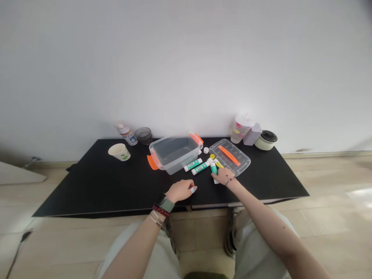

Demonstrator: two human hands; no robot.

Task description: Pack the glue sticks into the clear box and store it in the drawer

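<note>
My right hand (224, 176) reaches over the sticks, its thumb and fingers closed around a green-and-white glue stick (214, 169). Beside it lies a yellow glue stick (218, 164), partly hidden by the fingers. Two more green glue sticks, a nearer one (200, 167) and a farther one (193, 165), rest on the table in front of the clear box. My left hand (180, 190) hovers near the table's front edge, fingers curled around a small whitish piece (192, 190) whose kind I cannot make out. A yellow cap (212, 156) and a white cap (206, 150) lie behind the sticks.
A clear plastic box (174, 167) with orange latches stands uncovered mid-table; its lid (245, 161) lies to the right. Leftward are a paper cup (118, 152), a dark glass bowl (144, 135) and a bottle (128, 135). At back right are a lidded cup (241, 130) and a pot (264, 143).
</note>
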